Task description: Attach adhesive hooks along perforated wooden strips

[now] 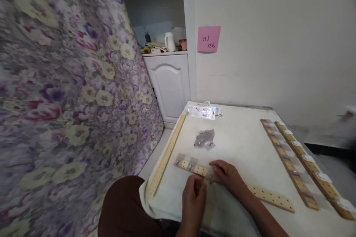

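A light wooden strip with rows of holes point(272, 196) lies slantwise on the table, passing under my hands. Toward its left end, small clear plastic pieces with metal fittings point(191, 165) sit on it. Another clear plastic piece point(210, 176) is at the strip between my hands. My right hand point(228, 177) reaches over the strip from the right, thumb and fingers closed at this piece. My left hand point(194, 196) is closed in a pinch at the near edge, its fingertips beside the same piece; what they grip is too small to make out.
A pile of clear plastic pieces point(204, 139) lies beyond the strip, with clear blister packs point(201, 112) at the back. A bare holed strip point(167, 155) lies along the left edge. Two fitted strips point(289, 163) lie at the right. A floral curtain point(69, 100) hangs left.
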`<state>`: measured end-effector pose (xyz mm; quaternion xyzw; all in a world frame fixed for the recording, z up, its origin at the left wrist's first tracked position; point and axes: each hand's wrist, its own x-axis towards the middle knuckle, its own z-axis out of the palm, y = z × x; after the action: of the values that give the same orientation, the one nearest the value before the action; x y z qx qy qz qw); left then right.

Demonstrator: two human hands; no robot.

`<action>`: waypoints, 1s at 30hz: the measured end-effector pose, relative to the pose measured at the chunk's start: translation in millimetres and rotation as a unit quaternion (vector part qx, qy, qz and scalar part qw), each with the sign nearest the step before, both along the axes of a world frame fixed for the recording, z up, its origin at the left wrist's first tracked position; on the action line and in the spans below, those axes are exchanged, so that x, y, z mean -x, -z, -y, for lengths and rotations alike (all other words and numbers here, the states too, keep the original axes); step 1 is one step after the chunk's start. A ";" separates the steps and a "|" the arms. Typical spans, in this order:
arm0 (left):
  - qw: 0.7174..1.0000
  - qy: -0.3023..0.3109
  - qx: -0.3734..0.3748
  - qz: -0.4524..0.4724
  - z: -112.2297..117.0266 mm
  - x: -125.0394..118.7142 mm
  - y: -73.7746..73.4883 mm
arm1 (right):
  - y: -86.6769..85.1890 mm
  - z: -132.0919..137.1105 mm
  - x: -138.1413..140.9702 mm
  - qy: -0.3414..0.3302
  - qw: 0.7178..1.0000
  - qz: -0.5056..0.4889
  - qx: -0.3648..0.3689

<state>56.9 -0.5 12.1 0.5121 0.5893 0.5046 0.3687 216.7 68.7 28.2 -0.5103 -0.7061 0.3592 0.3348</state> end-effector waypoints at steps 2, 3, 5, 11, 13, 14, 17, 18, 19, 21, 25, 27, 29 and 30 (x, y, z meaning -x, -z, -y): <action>0.994 -0.002 -0.048 -0.100 1.0 5.2 -1.2 | 4.2 -10.9 2.1 -0.015 1.000 0.017 -0.011; 0.990 0.008 -0.060 -0.127 1.4 7.0 -1.4 | 6.2 -15.4 3.8 -0.023 0.999 0.024 -0.014; 0.985 0.036 -0.071 -0.150 2.4 9.1 -0.4 | 9.4 -22.2 7.7 -0.036 0.999 0.032 -0.016; 0.981 0.077 -0.093 -0.155 6.8 9.7 6.1 | 12.0 -28.7 16.2 -0.048 0.998 0.027 -0.004; 0.981 0.079 -0.090 -0.154 7.8 9.8 6.0 | 12.5 -28.9 17.0 -0.047 0.998 0.030 -0.008; 0.981 0.080 -0.087 -0.155 8.2 9.8 5.8 | 13.3 -29.1 17.2 -0.047 0.998 0.033 -0.011; 0.980 0.081 -0.086 -0.159 8.8 9.9 6.0 | 16.9 -30.2 17.4 -0.049 0.998 0.042 -0.014; 0.980 0.083 -0.088 -0.161 8.8 9.9 6.5 | 18.1 -30.7 17.4 -0.049 0.998 0.043 -0.012; 0.979 0.084 -0.089 -0.163 8.8 9.9 7.2 | 18.9 -31.2 17.5 -0.049 0.998 0.043 -0.010; 0.978 0.085 -0.089 -0.169 8.8 9.9 8.6 | 19.3 -32.1 18.0 -0.049 0.998 0.047 -0.007; 0.975 0.082 -0.082 -0.187 9.0 9.5 10.6 | 16.9 -33.3 20.7 -0.047 0.997 0.060 0.009; 0.974 0.079 -0.078 -0.198 9.0 9.4 11.4 | 16.6 -34.0 22.2 -0.045 0.997 0.068 0.019; 0.973 0.078 -0.075 -0.205 8.8 9.4 12.1 | 17.3 -34.7 23.2 -0.041 0.996 0.075 0.024; 0.972 0.079 -0.076 -0.207 8.7 9.5 12.4 | 18.0 -35.0 23.5 -0.039 0.996 0.077 0.025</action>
<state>47.4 -9.2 -0.3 0.6768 0.5706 0.4000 0.2375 193.2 103.7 10.2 -0.5167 -0.7398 0.3495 0.2521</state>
